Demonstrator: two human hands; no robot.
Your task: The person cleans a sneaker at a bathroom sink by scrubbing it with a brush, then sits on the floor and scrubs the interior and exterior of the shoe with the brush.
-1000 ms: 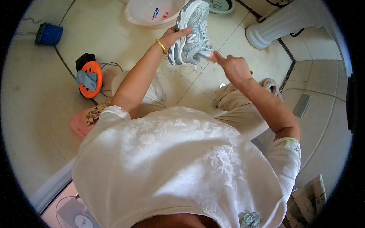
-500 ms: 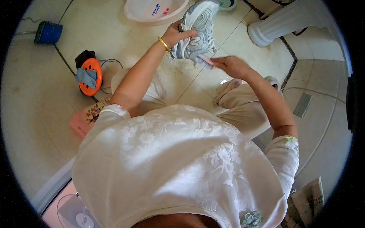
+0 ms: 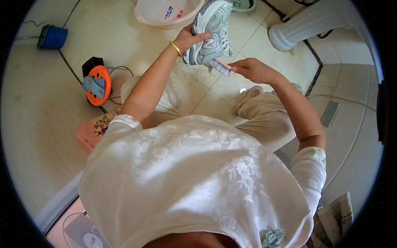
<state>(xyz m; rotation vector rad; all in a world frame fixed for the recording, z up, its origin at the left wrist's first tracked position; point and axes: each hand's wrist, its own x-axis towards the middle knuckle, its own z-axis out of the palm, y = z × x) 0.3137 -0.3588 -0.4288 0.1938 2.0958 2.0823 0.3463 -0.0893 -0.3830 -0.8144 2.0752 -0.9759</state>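
A grey and white sneaker (image 3: 213, 35) with an N on its side is held up at the top middle of the head view. My left hand (image 3: 189, 40), with a gold bangle at the wrist, is closed around the shoe, its thumb across the side. Pinched in my right hand (image 3: 254, 70) is a pink-handled brush (image 3: 221, 66) with pale bristles. The brush head touches or lies very close to the lower end of the sneaker. The fingers of my left hand behind the shoe are hidden.
Beyond the shoe stands a pale pink basin (image 3: 165, 14), with a green bowl (image 3: 245, 5) beside it. A white pedestal (image 3: 285, 37) is at upper right. On the left are an orange round object (image 3: 100, 78) and a blue container (image 3: 53, 37). The tiled floor looks wet.
The sneaker has shifted slightly left along with my left hand. My right hand and the brush have moved a little, and the bristles now show more clearly.
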